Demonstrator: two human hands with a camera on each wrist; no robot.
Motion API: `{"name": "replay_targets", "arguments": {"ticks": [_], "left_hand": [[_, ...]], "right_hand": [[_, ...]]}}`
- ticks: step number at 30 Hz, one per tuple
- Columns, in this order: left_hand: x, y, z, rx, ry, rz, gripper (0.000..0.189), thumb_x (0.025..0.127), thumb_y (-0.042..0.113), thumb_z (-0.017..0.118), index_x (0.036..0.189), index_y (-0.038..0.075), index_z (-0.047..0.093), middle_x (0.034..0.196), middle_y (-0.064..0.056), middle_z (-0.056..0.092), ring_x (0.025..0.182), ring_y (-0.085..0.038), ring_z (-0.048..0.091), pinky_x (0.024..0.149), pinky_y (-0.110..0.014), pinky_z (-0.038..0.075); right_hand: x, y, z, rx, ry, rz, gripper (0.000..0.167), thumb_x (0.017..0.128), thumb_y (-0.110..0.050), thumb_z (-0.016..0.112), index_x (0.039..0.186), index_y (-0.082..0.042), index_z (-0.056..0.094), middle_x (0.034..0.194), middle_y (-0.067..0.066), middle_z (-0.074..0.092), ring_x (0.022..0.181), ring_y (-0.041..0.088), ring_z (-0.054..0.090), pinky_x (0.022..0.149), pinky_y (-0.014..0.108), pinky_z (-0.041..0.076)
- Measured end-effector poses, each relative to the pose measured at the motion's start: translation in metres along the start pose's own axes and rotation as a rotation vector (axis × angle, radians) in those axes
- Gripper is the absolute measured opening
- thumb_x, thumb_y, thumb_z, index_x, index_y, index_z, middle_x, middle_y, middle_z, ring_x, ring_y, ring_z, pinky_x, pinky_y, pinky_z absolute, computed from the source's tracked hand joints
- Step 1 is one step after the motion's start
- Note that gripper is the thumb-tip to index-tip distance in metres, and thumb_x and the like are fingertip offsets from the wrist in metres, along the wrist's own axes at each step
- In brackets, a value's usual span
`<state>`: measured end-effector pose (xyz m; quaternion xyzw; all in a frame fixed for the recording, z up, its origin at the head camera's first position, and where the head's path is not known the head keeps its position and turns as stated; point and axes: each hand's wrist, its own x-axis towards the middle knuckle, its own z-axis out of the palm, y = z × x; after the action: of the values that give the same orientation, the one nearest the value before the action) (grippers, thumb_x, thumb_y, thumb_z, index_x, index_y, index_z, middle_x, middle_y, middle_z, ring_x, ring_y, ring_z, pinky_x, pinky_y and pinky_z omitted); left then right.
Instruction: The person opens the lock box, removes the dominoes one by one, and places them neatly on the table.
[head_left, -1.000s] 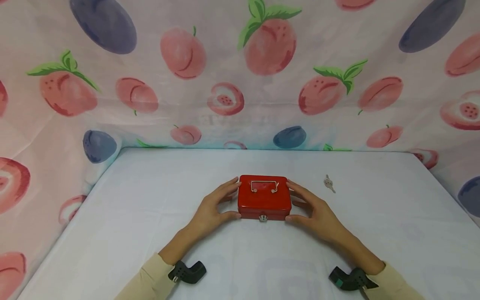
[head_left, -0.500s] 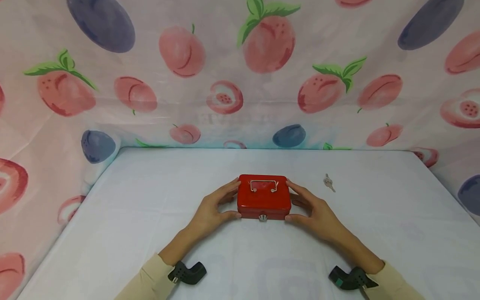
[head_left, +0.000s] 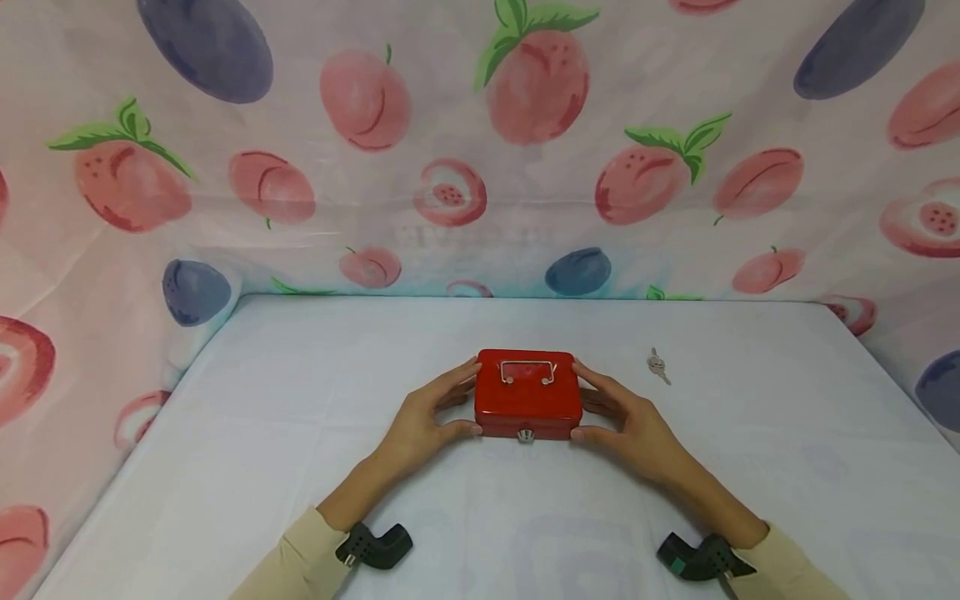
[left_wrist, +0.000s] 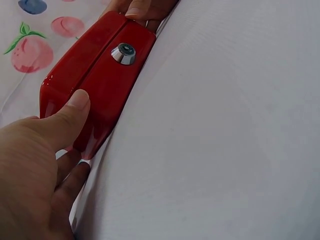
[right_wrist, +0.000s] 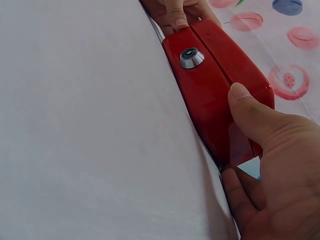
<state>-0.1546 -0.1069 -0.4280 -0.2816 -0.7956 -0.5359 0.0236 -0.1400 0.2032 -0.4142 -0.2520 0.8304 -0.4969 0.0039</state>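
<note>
A red metal cash box rests on the white-covered table, its lid down and its wire handle folded flat on top. The silver lock faces the person. My left hand grips the box's left end, thumb on the front face and fingers reaching round the side. At the opposite end my right hand grips it the same way, its thumb on the front right corner. Some fingertips are hidden behind the box. To the right of the box lie small silver keys, touched by neither hand.
White cloth covers the table. A fruit-patterned curtain hangs along the back edge and on both sides. Black wrist devices sit on both forearms by the beige sleeves.
</note>
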Motion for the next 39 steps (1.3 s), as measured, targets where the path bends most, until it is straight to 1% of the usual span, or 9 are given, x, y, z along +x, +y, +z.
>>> {"name": "replay_targets", "arguments": {"ticks": [4, 8, 12, 16, 21, 25, 27, 32, 39], "left_hand": [[0.001, 0.001, 0.000, 0.003, -0.003, 0.005, 0.081, 0.076, 0.001, 0.078, 0.146, 0.018, 0.042, 0.146, 0.003, 0.043, 0.123, -0.016, 0.051, 0.096, -0.029, 0.045], [0.001, 0.002, 0.000, 0.005, -0.001, 0.003, 0.080, 0.077, 0.001, 0.077, 0.146, 0.018, 0.041, 0.145, 0.002, 0.045, 0.123, -0.015, 0.052, 0.096, -0.029, 0.045], [0.000, 0.003, 0.000, 0.006, 0.006, 0.008, 0.080, 0.077, 0.001, 0.077, 0.147, 0.017, 0.041, 0.143, -0.001, 0.047, 0.122, -0.017, 0.053, 0.095, -0.029, 0.046], [0.000, 0.004, -0.001, 0.008, 0.008, 0.007, 0.080, 0.077, 0.000, 0.077, 0.147, 0.016, 0.041, 0.141, -0.004, 0.049, 0.120, -0.020, 0.055, 0.094, -0.031, 0.046], [0.001, 0.005, -0.002, 0.003, 0.001, -0.064, 0.081, 0.077, 0.003, 0.077, 0.147, 0.022, 0.041, 0.139, -0.003, 0.051, 0.117, -0.018, 0.057, 0.094, -0.028, 0.046], [0.003, 0.005, -0.003, 0.004, -0.010, -0.113, 0.081, 0.079, 0.004, 0.077, 0.147, 0.026, 0.040, 0.139, -0.003, 0.051, 0.117, -0.017, 0.057, 0.093, -0.027, 0.046], [0.003, 0.005, -0.003, -0.001, -0.011, -0.124, 0.081, 0.078, 0.004, 0.077, 0.147, 0.027, 0.041, 0.140, -0.002, 0.050, 0.117, -0.016, 0.057, 0.093, -0.026, 0.047], [0.004, 0.005, -0.003, -0.009, -0.009, -0.127, 0.081, 0.077, 0.004, 0.078, 0.146, 0.027, 0.042, 0.140, 0.000, 0.050, 0.115, -0.015, 0.058, 0.092, -0.026, 0.047], [0.004, 0.005, -0.004, 0.014, -0.006, -0.113, 0.081, 0.077, 0.005, 0.078, 0.146, 0.028, 0.042, 0.139, 0.001, 0.051, 0.115, -0.017, 0.057, 0.094, -0.028, 0.047]], "right_hand": [[0.001, -0.019, -0.002, 0.017, 0.002, -0.004, 0.077, 0.079, 0.002, 0.074, 0.147, -0.005, 0.037, 0.147, 0.017, 0.038, 0.117, 0.035, 0.055, 0.091, 0.044, 0.046], [0.002, -0.025, -0.003, 0.029, 0.001, 0.004, 0.076, 0.079, 0.002, 0.074, 0.146, -0.004, 0.038, 0.147, 0.017, 0.039, 0.117, 0.034, 0.056, 0.092, 0.044, 0.045], [0.003, -0.020, -0.003, 0.035, -0.001, 0.017, 0.076, 0.080, 0.001, 0.074, 0.146, -0.005, 0.038, 0.147, 0.016, 0.039, 0.117, 0.034, 0.055, 0.093, 0.044, 0.045], [0.004, -0.005, -0.002, 0.047, 0.002, 0.037, 0.078, 0.080, -0.001, 0.074, 0.148, -0.014, 0.038, 0.147, 0.009, 0.040, 0.120, 0.029, 0.055, 0.095, 0.040, 0.045], [0.004, 0.008, -0.002, 0.078, 0.005, 0.036, 0.078, 0.081, -0.007, 0.075, 0.148, -0.023, 0.038, 0.149, 0.000, 0.038, 0.128, 0.021, 0.047, 0.098, 0.032, 0.042], [0.004, 0.009, -0.002, 0.121, -0.001, 0.037, 0.077, 0.081, -0.009, 0.075, 0.147, -0.024, 0.039, 0.151, -0.003, 0.035, 0.134, 0.021, 0.039, 0.098, 0.029, 0.040], [0.004, 0.008, -0.002, 0.149, -0.004, 0.044, 0.076, 0.082, -0.009, 0.074, 0.148, -0.023, 0.039, 0.152, -0.002, 0.034, 0.133, 0.024, 0.040, 0.097, 0.029, 0.041], [0.006, 0.007, -0.002, 0.195, -0.010, 0.050, 0.075, 0.083, -0.005, 0.073, 0.148, -0.021, 0.038, 0.152, 0.001, 0.033, 0.130, 0.030, 0.044, 0.094, 0.030, 0.044], [0.008, 0.008, -0.002, 0.193, -0.025, 0.030, 0.074, 0.083, -0.005, 0.073, 0.147, -0.020, 0.038, 0.153, 0.001, 0.031, 0.133, 0.029, 0.039, 0.094, 0.031, 0.044]]}}
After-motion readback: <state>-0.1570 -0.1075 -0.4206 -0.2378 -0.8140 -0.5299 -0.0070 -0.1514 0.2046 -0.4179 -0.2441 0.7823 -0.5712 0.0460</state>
